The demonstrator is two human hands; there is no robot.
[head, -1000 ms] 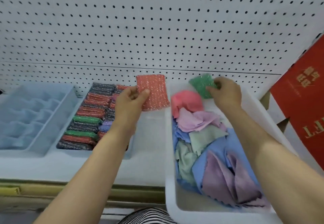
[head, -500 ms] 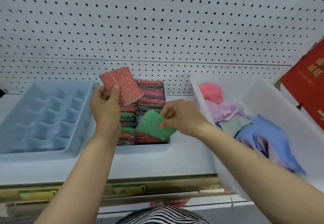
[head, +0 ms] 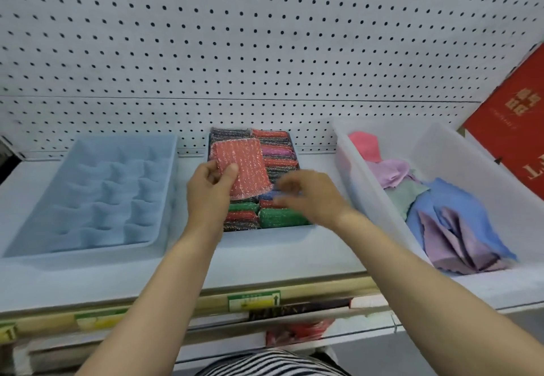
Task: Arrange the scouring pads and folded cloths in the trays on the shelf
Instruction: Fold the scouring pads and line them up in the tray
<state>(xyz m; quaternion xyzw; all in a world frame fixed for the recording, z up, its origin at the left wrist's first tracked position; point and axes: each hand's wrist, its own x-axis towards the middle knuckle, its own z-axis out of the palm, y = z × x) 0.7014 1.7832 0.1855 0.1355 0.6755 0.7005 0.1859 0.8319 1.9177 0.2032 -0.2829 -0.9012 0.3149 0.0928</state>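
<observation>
Tray, pale blue (head: 88,193), divided into small cells, sits at the left end of the shelf (head: 294,258). Next item I log: left hand (head: 210,190), thumb and fingers pinching the lower left corner of one red scouring pad (head: 244,166), held tilted just above the middle tray. Middle tray (head: 270,233): packed with two columns of scouring pads (head: 276,152) standing on edge, in red, green, dark and pink; a green pad (head: 279,218) stands at the front of the right column. Right hand (head: 312,196): over the front right pads, motion-blurred, so I cannot tell whether its fingers are closed on anything. White bin (head: 459,163), right of the pad tray, lies angled on the shelf and holds loose cloths (head: 450,208) in pink, lilac, pale green and blue, heaped rather than stacked. Red box (head: 512,128), printed with gold lettering, leans at the far right behind the bin.
</observation>
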